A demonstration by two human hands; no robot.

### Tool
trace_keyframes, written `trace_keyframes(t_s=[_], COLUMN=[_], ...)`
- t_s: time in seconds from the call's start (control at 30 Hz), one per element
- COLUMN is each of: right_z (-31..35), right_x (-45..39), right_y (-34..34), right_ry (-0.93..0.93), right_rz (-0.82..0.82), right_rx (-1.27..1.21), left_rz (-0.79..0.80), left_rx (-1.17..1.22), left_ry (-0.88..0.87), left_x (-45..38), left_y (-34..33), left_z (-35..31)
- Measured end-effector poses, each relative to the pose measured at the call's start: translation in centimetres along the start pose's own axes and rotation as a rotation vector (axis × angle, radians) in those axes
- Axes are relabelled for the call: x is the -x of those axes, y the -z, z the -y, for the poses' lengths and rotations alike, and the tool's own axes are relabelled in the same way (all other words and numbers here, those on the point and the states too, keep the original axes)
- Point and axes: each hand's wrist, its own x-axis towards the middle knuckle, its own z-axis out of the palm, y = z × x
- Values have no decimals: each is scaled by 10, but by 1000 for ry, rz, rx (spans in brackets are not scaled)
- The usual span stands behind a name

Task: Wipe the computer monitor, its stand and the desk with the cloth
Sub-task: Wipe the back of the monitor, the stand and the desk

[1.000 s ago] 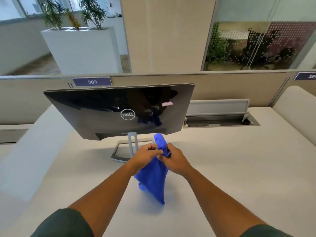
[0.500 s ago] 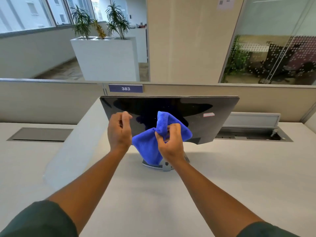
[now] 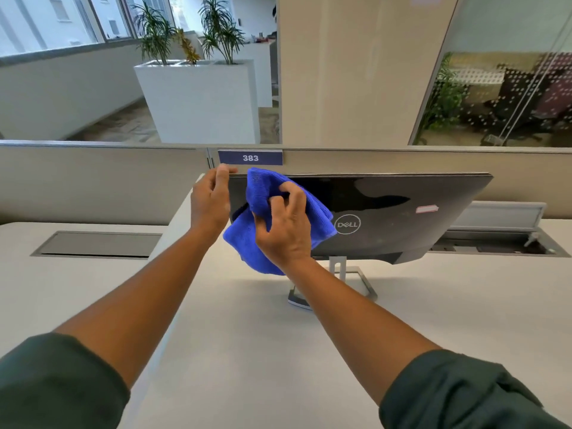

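The glossy black back of a Dell monitor faces me on a white desk. It stands on a silver stand with an open frame base. My left hand grips the monitor's top left corner, fingers curled over the edge. My right hand holds a bunched blue cloth against the left part of the monitor's back. The cloth hangs down below the monitor's lower edge and hides its bottom left part.
A beige partition with a blue "383" label runs behind the desk. Cable trays are sunk into the desk at the left and right, the right one with its lid raised. A white planter stands beyond.
My left hand let go of the cloth and took the monitor's top left corner. My right hand lifted the cloth from above the desk onto the monitor's back. The view shifted left.
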Motion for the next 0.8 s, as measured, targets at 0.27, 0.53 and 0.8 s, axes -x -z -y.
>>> trace_keyframes(t_s=[0.27, 0.53, 0.8], right_z=[-24, -74, -1], right_x=[9, 33, -4], right_y=[-17, 0, -31], right_ry=[302, -32, 308], right_rz=[-17, -199, 42], right_rx=[286, 355, 372], left_rz=[-99, -29, 165], left_rx=[110, 222, 202], left_ry=[90, 174, 211], left_x=[-2, -2, -6], left_y=[-14, -6, 14], left_z=[-3, -2, -6])
